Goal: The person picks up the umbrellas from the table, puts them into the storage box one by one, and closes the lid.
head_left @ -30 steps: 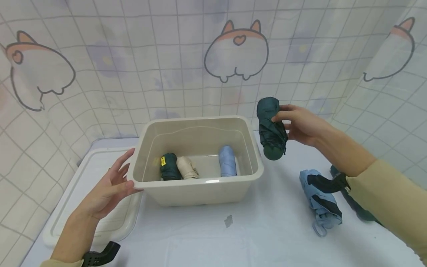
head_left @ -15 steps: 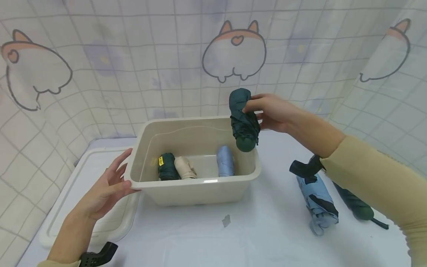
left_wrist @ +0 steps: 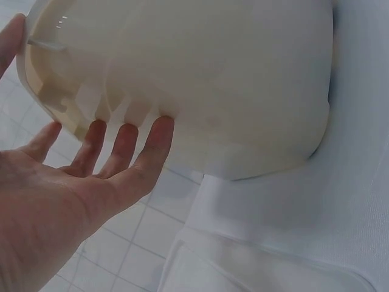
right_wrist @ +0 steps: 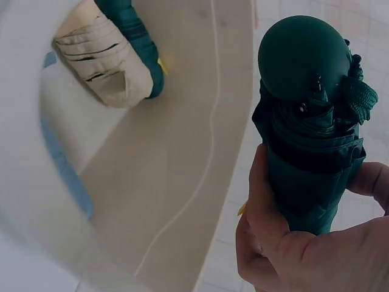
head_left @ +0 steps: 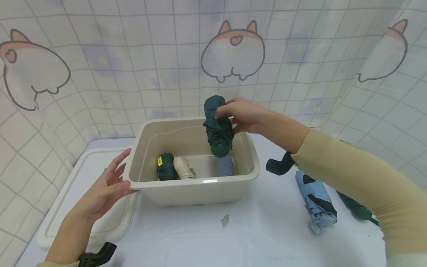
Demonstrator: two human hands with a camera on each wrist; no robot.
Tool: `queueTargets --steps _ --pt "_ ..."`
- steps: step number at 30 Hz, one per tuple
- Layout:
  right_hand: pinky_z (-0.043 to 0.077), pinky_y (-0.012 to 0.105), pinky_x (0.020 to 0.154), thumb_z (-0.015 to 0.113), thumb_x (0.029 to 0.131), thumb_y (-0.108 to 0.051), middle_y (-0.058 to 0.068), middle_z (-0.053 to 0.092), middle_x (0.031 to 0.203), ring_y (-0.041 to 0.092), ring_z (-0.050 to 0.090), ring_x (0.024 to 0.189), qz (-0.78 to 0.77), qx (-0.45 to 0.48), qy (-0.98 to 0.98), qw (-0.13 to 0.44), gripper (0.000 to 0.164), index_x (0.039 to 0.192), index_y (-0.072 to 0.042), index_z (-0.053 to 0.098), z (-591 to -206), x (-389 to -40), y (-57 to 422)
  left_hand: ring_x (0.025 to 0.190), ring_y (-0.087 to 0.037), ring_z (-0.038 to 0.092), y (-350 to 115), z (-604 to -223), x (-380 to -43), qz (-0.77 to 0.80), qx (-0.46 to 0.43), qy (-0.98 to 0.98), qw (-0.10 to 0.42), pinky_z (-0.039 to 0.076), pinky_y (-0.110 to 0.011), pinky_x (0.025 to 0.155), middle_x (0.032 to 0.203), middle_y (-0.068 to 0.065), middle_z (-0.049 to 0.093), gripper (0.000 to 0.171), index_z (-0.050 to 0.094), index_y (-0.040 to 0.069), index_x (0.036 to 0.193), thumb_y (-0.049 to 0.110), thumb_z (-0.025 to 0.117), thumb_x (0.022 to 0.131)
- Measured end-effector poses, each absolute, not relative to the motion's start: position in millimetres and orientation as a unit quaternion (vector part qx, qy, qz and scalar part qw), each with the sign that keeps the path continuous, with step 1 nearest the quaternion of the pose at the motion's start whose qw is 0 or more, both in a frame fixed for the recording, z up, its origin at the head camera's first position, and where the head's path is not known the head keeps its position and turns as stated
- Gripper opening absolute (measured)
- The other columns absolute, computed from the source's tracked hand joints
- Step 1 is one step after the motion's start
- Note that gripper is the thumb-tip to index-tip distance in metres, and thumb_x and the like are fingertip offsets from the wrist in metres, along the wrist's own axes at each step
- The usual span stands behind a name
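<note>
My right hand (head_left: 245, 115) grips a folded dark green umbrella (head_left: 217, 128) around its middle, over the right half of the beige plastic bin (head_left: 197, 189). In the right wrist view the umbrella's round green handle end (right_wrist: 304, 58) points away from the fingers. My left hand (head_left: 106, 191) rests against the bin's left side, with extended fingertips (left_wrist: 161, 125) on the outer wall. Inside the bin lie a dark green folded umbrella (head_left: 166, 167) with a yellow tag, a cream one (head_left: 184, 167) beside it, and a light blue one (head_left: 225, 166), partly hidden by the held umbrella.
A light blue folded umbrella with black patches (head_left: 317, 202) lies on the white table (head_left: 267, 237) to the right. Beyond it, a dark green umbrella (head_left: 360, 211) is partly covered by the right sleeve. The pale bin lid (head_left: 110, 226) lies at the left, under the left arm.
My right hand has carried the dark green umbrella leftward, from beside the bin to above its right half. My left hand has stayed at the bin's left side.
</note>
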State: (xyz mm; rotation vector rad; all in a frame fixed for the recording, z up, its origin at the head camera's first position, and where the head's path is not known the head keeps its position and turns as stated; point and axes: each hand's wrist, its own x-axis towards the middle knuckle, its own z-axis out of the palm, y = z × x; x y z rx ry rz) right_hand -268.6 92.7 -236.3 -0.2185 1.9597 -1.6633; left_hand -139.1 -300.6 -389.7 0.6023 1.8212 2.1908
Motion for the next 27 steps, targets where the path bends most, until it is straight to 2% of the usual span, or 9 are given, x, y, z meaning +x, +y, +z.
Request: queueTargets --steps 7,14,17,20,27 --pt "0.044 0.058 0.105 0.064 0.094 -0.008 0.016 0.037 0.155 0.036 0.040 0.139 -0.597 -0.085 0.739 0.301 0.061 0.148 0.003 0.037 -244 -269 60 0.133 -0.023 0.052 -300 -390 -139 0.746 0.205 0.623 0.113 0.053 -0.042 0.098 0.157 -0.010 0.029 0.082 0.013 0.023 0.166 -0.006 0.054 0.101" --pt "0.045 0.057 0.104 0.063 0.096 -0.011 0.017 0.038 0.157 0.040 0.041 0.141 -0.562 -0.097 0.756 0.320 0.044 0.135 0.006 0.049 -252 -267 31 0.136 -0.020 0.045 -301 -390 -138 0.738 0.196 0.636 0.108 0.053 -0.040 0.098 0.158 -0.008 0.027 0.083 0.012 0.025 0.166 -0.005 0.054 0.101" --pt "0.046 0.056 0.103 0.064 0.097 -0.012 0.017 0.035 0.160 0.040 0.041 0.141 -0.551 -0.093 0.763 0.326 0.051 0.140 0.008 0.048 -257 -267 21 0.137 -0.019 0.043 -301 -390 -138 0.735 0.195 0.641 0.106 0.053 -0.040 0.098 0.159 -0.007 0.026 0.083 0.012 0.025 0.166 -0.005 0.054 0.101" --pt "0.048 0.055 0.102 0.067 0.096 -0.013 0.017 0.034 0.161 0.039 0.042 0.141 -0.543 -0.085 0.768 0.331 0.063 0.149 0.008 0.039 -261 -269 13 0.136 -0.019 0.045 -300 -390 -138 0.735 0.197 0.640 0.105 0.053 -0.040 0.098 0.158 -0.007 0.028 0.083 0.012 0.025 0.166 -0.005 0.054 0.101" --pt "0.052 0.053 0.098 0.067 0.095 -0.013 0.020 0.040 0.155 0.037 0.051 0.132 -0.524 -0.075 0.779 0.336 0.080 0.158 0.003 0.021 -268 -270 -3 0.134 -0.021 0.050 -299 -391 -138 0.745 0.209 0.624 0.110 0.053 -0.041 0.098 0.156 -0.009 0.030 0.082 0.012 0.023 0.166 -0.007 0.053 0.101"
